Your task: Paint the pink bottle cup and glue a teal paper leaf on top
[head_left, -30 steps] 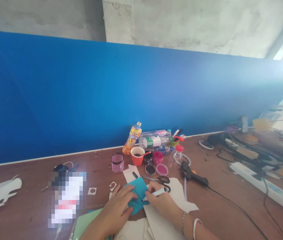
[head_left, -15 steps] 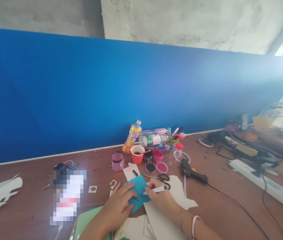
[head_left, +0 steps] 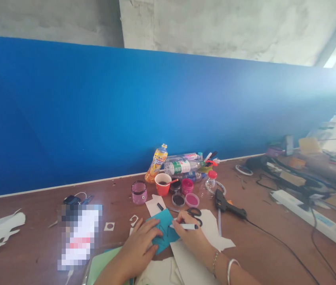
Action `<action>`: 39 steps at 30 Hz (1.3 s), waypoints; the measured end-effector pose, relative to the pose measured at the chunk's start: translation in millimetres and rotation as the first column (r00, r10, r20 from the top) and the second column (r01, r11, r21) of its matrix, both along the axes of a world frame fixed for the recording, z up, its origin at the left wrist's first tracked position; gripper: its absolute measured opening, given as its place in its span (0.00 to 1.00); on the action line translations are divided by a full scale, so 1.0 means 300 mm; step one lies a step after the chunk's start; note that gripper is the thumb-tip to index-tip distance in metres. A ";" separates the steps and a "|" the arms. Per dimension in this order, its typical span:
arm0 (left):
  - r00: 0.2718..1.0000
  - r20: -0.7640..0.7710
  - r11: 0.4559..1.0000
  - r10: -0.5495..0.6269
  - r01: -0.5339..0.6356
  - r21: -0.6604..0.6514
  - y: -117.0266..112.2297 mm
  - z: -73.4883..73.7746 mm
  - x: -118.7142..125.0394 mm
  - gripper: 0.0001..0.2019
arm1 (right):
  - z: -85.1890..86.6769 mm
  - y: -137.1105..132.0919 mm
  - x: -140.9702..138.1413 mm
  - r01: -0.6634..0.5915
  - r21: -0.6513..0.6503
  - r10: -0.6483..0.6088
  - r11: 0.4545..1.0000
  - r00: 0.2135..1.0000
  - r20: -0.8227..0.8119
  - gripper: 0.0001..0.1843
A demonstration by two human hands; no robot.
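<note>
A blue sheet of paper [head_left: 165, 233] lies on the table with dark zigzag lines drawn on it. My left hand [head_left: 144, 237] rests flat on its left part, fingers spread. In my right hand [head_left: 190, 233] is a white marker [head_left: 187, 226] with a dark end, its tip at the upper right of the drawn lines. White paper sheets [head_left: 186, 257] lie under and beside my hands. Just beyond them are a loose black marker cap [head_left: 160, 206] on a white scrap and black-handled scissors [head_left: 194, 211], partly hidden by my right hand.
Behind the paper stand a red cup [head_left: 162, 186], a purple clear cup [head_left: 139, 192], small paint pots [head_left: 192, 200] and several plastic bottles [head_left: 182, 166]. A black glue gun [head_left: 229, 204] with a cord lies right, near a white power strip [head_left: 310, 217]. A blurred-out lit screen [head_left: 80, 237] lies left.
My right hand has moved the marker tip slightly up and right, and the dark line on the blue paper has grown longer. My left hand stays in place.
</note>
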State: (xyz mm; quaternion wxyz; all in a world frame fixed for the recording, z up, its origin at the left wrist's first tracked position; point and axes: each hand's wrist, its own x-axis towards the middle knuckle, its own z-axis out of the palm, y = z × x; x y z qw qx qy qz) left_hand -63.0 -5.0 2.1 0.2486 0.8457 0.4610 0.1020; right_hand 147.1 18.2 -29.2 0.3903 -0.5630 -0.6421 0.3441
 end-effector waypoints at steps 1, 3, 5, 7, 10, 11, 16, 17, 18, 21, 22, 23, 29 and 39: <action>1.000 -0.001 1.000 0.002 -0.002 -0.002 0.000 0.000 0.000 0.18 | 0.001 -0.001 -0.001 0.007 0.005 -0.007 1.000 1.000 -0.001 0.10; 1.000 -0.001 1.000 0.003 -0.003 -0.006 0.001 -0.002 -0.001 0.18 | 0.004 -0.002 -0.002 0.021 0.013 -0.021 1.000 1.000 -0.007 0.11; 1.000 0.004 1.000 -0.001 0.001 -0.003 0.003 -0.005 -0.002 0.18 | 0.005 -0.001 -0.002 0.034 0.020 -0.034 0.999 0.999 -0.015 0.11; 1.000 0.016 1.000 -0.006 0.006 0.007 0.003 -0.007 -0.003 0.18 | 0.004 0.000 -0.001 0.040 0.023 -0.040 0.999 0.999 -0.018 0.11; 1.000 0.018 1.000 -0.008 0.007 0.008 0.002 -0.003 -0.002 0.19 | 0.001 0.000 0.001 0.039 0.016 -0.038 0.999 0.999 -0.016 0.11; 1.000 0.012 1.000 -0.006 0.006 0.005 0.001 -0.001 -0.002 0.19 | 0.000 -0.001 0.001 0.038 0.014 -0.038 0.999 0.999 -0.016 0.11; 1.000 -0.006 1.000 0.000 0.000 0.002 0.002 0.001 -0.001 0.20 | -0.005 -0.002 0.000 0.042 0.025 -0.042 0.999 0.999 -0.012 0.11; 1.000 -0.005 1.000 0.000 0.000 0.002 0.003 -0.001 -0.002 0.21 | -0.006 -0.002 0.000 0.040 0.026 -0.040 0.999 0.999 -0.012 0.11; 1.000 -0.005 1.000 -0.002 0.002 0.002 0.004 -0.005 -0.003 0.21 | -0.008 -0.003 0.000 0.038 0.026 -0.037 0.999 0.999 -0.013 0.11; 1.000 -0.010 1.000 -0.010 0.010 0.000 0.006 -0.014 -0.006 0.22 | -0.010 -0.004 0.000 0.022 0.027 -0.021 0.999 1.000 -0.021 0.11; 1.000 -0.012 1.000 -0.011 0.011 -0.001 0.007 -0.016 -0.006 0.22 | -0.011 -0.004 0.001 0.021 0.028 -0.021 0.999 1.000 -0.022 0.11; 1.000 -0.014 1.000 -0.012 0.012 -0.003 0.007 -0.017 -0.007 0.22 | -0.011 -0.004 0.001 0.023 0.028 -0.022 0.999 1.000 -0.021 0.11; 1.000 -0.020 1.000 -0.001 0.000 -0.011 0.007 -0.016 -0.009 0.21 | -0.014 -0.001 0.002 0.029 0.029 -0.029 0.999 1.000 0.003 0.10; 1.000 -0.010 1.000 -0.004 0.004 -0.010 0.006 -0.014 -0.008 0.21 | -0.002 -0.008 0.004 0.026 0.021 -0.027 0.999 0.999 0.038 0.09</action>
